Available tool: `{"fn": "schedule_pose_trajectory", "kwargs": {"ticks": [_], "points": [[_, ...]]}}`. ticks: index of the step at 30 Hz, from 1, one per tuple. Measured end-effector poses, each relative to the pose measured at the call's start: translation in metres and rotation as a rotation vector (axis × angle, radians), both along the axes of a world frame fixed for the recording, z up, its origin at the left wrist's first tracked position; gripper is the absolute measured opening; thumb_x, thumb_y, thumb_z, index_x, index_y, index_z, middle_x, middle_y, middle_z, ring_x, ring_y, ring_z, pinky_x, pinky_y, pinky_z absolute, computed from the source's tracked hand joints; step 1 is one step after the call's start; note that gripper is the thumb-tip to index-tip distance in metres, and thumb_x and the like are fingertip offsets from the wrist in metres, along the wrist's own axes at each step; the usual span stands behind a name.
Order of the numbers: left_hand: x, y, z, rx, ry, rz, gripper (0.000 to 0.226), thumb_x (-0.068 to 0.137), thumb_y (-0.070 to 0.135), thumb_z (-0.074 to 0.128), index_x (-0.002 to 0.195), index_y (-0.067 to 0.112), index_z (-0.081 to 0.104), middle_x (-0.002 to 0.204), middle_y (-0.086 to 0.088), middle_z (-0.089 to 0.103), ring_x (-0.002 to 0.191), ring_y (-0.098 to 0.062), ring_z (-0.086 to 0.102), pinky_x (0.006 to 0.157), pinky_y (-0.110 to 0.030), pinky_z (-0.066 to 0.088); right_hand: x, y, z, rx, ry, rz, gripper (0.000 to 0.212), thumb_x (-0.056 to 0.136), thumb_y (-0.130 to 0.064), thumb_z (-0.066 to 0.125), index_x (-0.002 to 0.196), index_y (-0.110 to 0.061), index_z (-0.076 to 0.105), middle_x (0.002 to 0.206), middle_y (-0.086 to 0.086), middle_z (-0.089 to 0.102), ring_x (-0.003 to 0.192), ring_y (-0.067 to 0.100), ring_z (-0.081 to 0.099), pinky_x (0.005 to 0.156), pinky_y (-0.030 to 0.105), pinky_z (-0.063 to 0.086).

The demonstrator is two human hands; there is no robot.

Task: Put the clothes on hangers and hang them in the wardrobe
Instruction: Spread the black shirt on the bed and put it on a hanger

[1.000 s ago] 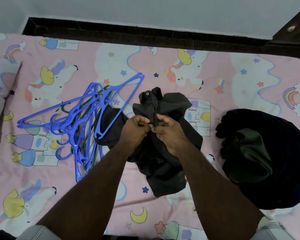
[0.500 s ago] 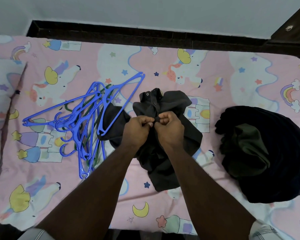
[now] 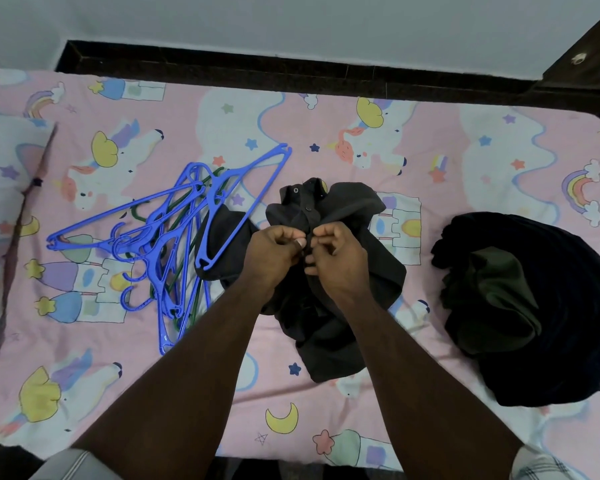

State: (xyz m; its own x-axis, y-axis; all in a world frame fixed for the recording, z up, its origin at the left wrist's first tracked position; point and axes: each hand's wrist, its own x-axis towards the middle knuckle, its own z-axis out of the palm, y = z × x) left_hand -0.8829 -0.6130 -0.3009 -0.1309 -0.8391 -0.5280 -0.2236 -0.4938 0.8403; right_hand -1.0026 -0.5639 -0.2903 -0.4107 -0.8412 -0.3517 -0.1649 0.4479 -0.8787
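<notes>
A dark grey buttoned shirt (image 3: 343,209) lies crumpled in the middle of the bed, collar pointing away from me. My left hand (image 3: 274,252) and my right hand (image 3: 338,258) meet over its button placket, each pinching the fabric edge with curled fingers just below the second visible button. A tangle of several blue plastic hangers (image 3: 174,244), with a few dark green ones beneath, lies to the left; one blue hanger overlaps the shirt's left sleeve. A heap of dark clothes (image 3: 534,306) sits on the right.
The bed is covered by a pink unicorn-print sheet (image 3: 430,140). A pillow (image 3: 0,209) in the same print lies at the far left. A dark bed frame (image 3: 291,74) runs along the far edge below a pale wall. A dark wooden panel (image 3: 589,46) stands top right.
Both hands have stayed on the shirt's placket, shifting slightly up it toward the collar. The camera view has drifted a little; hangers and clothes pile have not moved.
</notes>
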Motion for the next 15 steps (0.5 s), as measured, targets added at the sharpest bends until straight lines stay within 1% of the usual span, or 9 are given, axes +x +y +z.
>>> {"fn": "schedule_pose_trajectory", "kwargs": {"ticks": [3, 5, 7, 9, 10, 12, 14, 15], "points": [[0.002, -0.001, 0.004, 0.043, 0.092, -0.019, 0.01, 0.095, 0.009, 0.066, 0.1, 0.007, 0.075, 0.094, -0.01, 0.077, 0.092, -0.026, 0.074, 0.085, -0.036, 0.06, -0.002, -0.003, 0.001, -0.011, -0.058, -0.01, 0.022, 0.09, -0.006, 0.068, 0.101, -0.022, 0.06, 0.089, -0.002, 0.069, 0.074, 0.015, 0.072, 0.062, 0.034, 0.063], [0.003, 0.0, 0.007, 0.05, 0.12, -0.029, 0.012, 0.093, 0.015, 0.07, 0.1, 0.006, 0.076, 0.095, -0.01, 0.077, 0.093, -0.025, 0.074, 0.085, -0.036, 0.06, -0.002, -0.007, 0.002, -0.019, -0.049, 0.001, 0.021, 0.089, -0.009, 0.072, 0.099, -0.022, 0.059, 0.086, -0.001, 0.069, 0.073, 0.013, 0.071, 0.06, 0.032, 0.062], [0.003, -0.001, 0.006, 0.035, 0.097, -0.008, 0.008, 0.093, 0.014, 0.071, 0.098, 0.009, 0.075, 0.094, -0.009, 0.076, 0.093, -0.024, 0.074, 0.084, -0.037, 0.06, -0.002, -0.009, 0.002, -0.019, -0.046, 0.006, 0.022, 0.088, -0.009, 0.074, 0.099, -0.021, 0.059, 0.085, -0.001, 0.068, 0.073, 0.013, 0.071, 0.059, 0.03, 0.062], [0.003, -0.002, 0.004, 0.032, 0.06, 0.031, 0.005, 0.093, 0.01, 0.07, 0.098, 0.011, 0.072, 0.093, -0.01, 0.075, 0.092, -0.025, 0.074, 0.082, -0.035, 0.061, -0.002, -0.009, 0.001, -0.006, -0.091, -0.02, 0.025, 0.085, -0.007, 0.076, 0.097, -0.022, 0.058, 0.085, 0.001, 0.068, 0.074, 0.014, 0.071, 0.059, 0.032, 0.062], [0.002, -0.003, 0.004, 0.044, 0.059, 0.049, 0.007, 0.092, 0.009, 0.07, 0.1, 0.011, 0.07, 0.094, -0.011, 0.075, 0.093, -0.025, 0.074, 0.08, -0.034, 0.061, -0.002, -0.009, 0.001, 0.002, -0.147, -0.049, 0.026, 0.085, -0.006, 0.076, 0.097, -0.02, 0.059, 0.086, 0.003, 0.069, 0.075, 0.015, 0.072, 0.06, 0.033, 0.062], [0.002, -0.004, 0.004, 0.088, 0.097, 0.075, 0.014, 0.092, 0.007, 0.07, 0.105, 0.011, 0.069, 0.096, -0.012, 0.075, 0.093, -0.024, 0.074, 0.076, -0.029, 0.059, -0.003, -0.009, 0.001, 0.036, -0.318, -0.128, 0.024, 0.084, -0.003, 0.075, 0.097, -0.016, 0.06, 0.086, 0.006, 0.069, 0.075, 0.016, 0.07, 0.064, 0.031, 0.061], [0.004, -0.004, 0.005, 0.119, 0.145, 0.082, 0.018, 0.092, 0.007, 0.069, 0.108, 0.014, 0.067, 0.099, -0.014, 0.075, 0.092, -0.021, 0.073, 0.075, -0.027, 0.058, -0.007, -0.01, 0.002, 0.097, -0.496, -0.208, 0.022, 0.085, 0.0, 0.073, 0.097, -0.015, 0.061, 0.086, 0.007, 0.07, 0.076, 0.016, 0.066, 0.069, 0.03, 0.059], [0.004, -0.004, 0.006, 0.122, 0.15, 0.076, 0.019, 0.092, 0.007, 0.07, 0.109, 0.015, 0.066, 0.1, -0.015, 0.074, 0.091, -0.021, 0.072, 0.076, -0.027, 0.058, -0.008, -0.011, 0.002, 0.125, -0.552, -0.235, 0.021, 0.085, 0.0, 0.072, 0.097, -0.015, 0.062, 0.087, 0.007, 0.07, 0.077, 0.017, 0.065, 0.071, 0.03, 0.058]]}}
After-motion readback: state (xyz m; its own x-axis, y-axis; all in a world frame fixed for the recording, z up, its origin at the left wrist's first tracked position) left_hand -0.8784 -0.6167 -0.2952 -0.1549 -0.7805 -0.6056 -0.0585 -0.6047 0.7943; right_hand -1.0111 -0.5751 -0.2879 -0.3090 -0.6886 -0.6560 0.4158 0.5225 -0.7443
